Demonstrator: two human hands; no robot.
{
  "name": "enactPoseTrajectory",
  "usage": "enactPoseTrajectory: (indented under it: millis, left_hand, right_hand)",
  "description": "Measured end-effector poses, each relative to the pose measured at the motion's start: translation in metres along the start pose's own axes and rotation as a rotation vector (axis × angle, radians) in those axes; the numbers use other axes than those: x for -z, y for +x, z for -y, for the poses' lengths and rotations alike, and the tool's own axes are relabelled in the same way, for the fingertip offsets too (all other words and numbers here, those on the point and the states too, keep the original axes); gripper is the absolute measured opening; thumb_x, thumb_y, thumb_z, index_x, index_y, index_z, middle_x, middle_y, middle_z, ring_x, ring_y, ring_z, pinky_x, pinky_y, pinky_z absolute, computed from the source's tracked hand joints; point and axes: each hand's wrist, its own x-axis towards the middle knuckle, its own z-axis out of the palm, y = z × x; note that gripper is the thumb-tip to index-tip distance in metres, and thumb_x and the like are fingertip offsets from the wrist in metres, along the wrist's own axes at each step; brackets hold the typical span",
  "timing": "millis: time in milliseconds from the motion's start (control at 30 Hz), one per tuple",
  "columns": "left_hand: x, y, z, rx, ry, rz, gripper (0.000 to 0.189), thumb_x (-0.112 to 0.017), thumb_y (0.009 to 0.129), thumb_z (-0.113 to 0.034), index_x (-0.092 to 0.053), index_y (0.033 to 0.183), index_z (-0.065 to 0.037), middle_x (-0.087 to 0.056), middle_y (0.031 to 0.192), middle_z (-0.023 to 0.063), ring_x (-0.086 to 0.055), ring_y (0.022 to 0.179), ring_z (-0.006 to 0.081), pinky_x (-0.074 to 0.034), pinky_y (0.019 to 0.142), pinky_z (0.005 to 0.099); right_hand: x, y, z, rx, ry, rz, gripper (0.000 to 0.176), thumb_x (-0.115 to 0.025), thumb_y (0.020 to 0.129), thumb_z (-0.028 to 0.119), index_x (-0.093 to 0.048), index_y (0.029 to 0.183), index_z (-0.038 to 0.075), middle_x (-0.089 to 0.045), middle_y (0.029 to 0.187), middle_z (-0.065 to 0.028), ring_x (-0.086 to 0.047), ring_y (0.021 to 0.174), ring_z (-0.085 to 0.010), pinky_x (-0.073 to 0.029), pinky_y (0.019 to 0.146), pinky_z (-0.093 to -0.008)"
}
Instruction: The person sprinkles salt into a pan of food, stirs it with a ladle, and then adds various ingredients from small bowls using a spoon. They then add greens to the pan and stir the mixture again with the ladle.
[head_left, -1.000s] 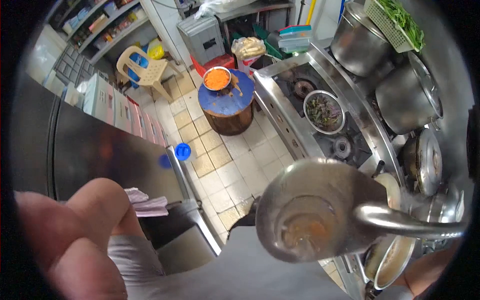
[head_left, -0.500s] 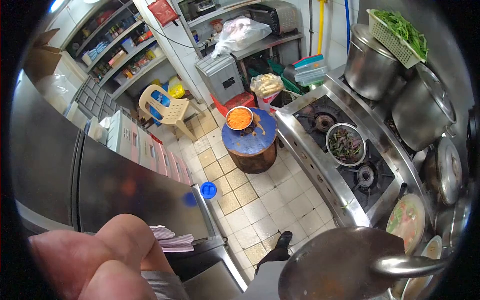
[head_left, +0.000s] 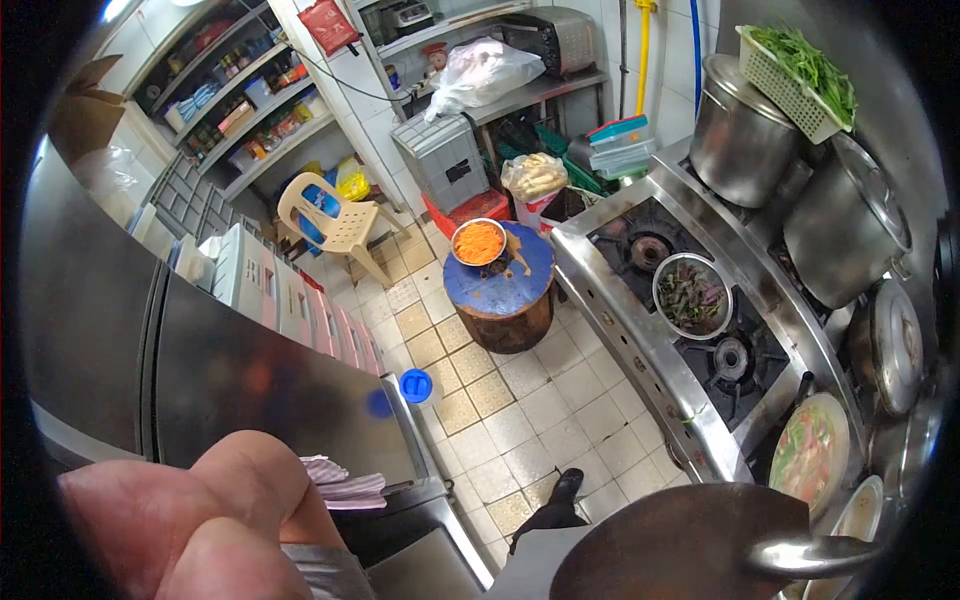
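Note:
Close to the lens at the lower left, large bare-skin bent shapes of my left hand or arm (head_left: 170,530) fill the corner. No separate fingers can be made out there, so I cannot tell what it holds. Grey cloth (head_left: 320,572) shows beside it, and a striped towel (head_left: 340,485) hangs just past it. At the bottom right, a dark rounded metal pan (head_left: 670,545) with a shiny handle (head_left: 820,553) looms near the camera. My right hand is out of the picture. Right of the pan, a round dish (head_left: 808,450) contains red and green food.
A steel stove (head_left: 600,300) on the right carries a bowl of dark leaves (head_left: 692,297) and tall pots (head_left: 745,130). A blue-topped round block (head_left: 500,285) bears a bowl of shredded orange food (head_left: 479,243). A blue-lidded container (head_left: 416,385) stands on the tiled floor. A fridge (head_left: 270,400) lines the left.
The dark pan and its handle sit lower in view, the handle also slightly left. The view itself has shifted a little; the left hand or arm looks nearly unchanged.

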Motion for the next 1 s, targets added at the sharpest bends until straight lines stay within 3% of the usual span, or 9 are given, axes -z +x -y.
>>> enactPoseTrajectory:
  millis: [100, 400, 433, 633, 1000]
  left_hand:
    - [-0.002, -0.002, 0.001, 0.003, -0.001, 0.0, 0.036, -0.051, 0.1, -0.029, -0.05, 0.128, -0.006, -0.061, 0.11, 0.0106, -0.058, 0.096, 0.0199, -0.048, 0.086, 0.0341]
    - [0.0, -0.008, 0.001, 0.016, 0.014, -0.002, 0.034, -0.052, 0.1, -0.027, -0.052, 0.127, -0.005, -0.062, 0.11, 0.0106, -0.058, 0.096, 0.0194, -0.048, 0.086, 0.0333]
    - [0.0, -0.009, 0.002, 0.016, 0.018, -0.001, 0.034, -0.052, 0.1, -0.027, -0.052, 0.127, -0.005, -0.062, 0.11, 0.0106, -0.058, 0.096, 0.0194, -0.048, 0.086, 0.0332]
    - [0.009, -0.01, -0.002, 0.019, 0.038, 0.006, 0.033, -0.052, 0.1, -0.026, -0.053, 0.126, -0.005, -0.062, 0.11, 0.0106, -0.059, 0.096, 0.0191, -0.048, 0.085, 0.0326]
    - [0.034, -0.017, -0.014, 0.042, 0.088, 0.031, 0.032, -0.053, 0.1, -0.023, -0.055, 0.125, -0.004, -0.063, 0.109, 0.0106, -0.059, 0.095, 0.0185, -0.048, 0.085, 0.0316]
  right_hand:
    - [-0.003, 0.007, 0.012, -0.108, -0.113, 0.068, 0.028, -0.051, 0.104, 0.033, -0.042, 0.099, 0.007, -0.044, 0.06, -0.0034, -0.04, 0.041, -0.0139, -0.036, 0.032, -0.0256]
    - [0.003, 0.009, 0.009, -0.142, -0.118, 0.102, 0.028, -0.044, 0.107, 0.034, -0.042, 0.103, 0.006, -0.05, 0.064, -0.0068, -0.049, 0.044, -0.016, -0.046, 0.035, -0.0276]
    - [-0.004, 0.014, 0.001, -0.146, -0.079, 0.136, 0.029, -0.042, 0.107, 0.033, -0.042, 0.106, 0.005, -0.054, 0.068, -0.0096, -0.056, 0.047, -0.0172, -0.048, 0.037, -0.0275]
    - [0.003, 0.016, 0.002, -0.184, -0.079, 0.188, 0.03, -0.042, 0.107, 0.03, -0.041, 0.109, 0.0, -0.06, 0.076, -0.016, -0.064, 0.056, -0.0221, -0.056, 0.043, -0.0294]
    - [-0.031, 0.03, -0.027, -0.181, 0.141, 0.136, 0.029, -0.046, 0.105, 0.022, -0.043, 0.115, -0.006, -0.063, 0.088, -0.0245, -0.07, 0.071, -0.0296, -0.063, 0.05, -0.0335]
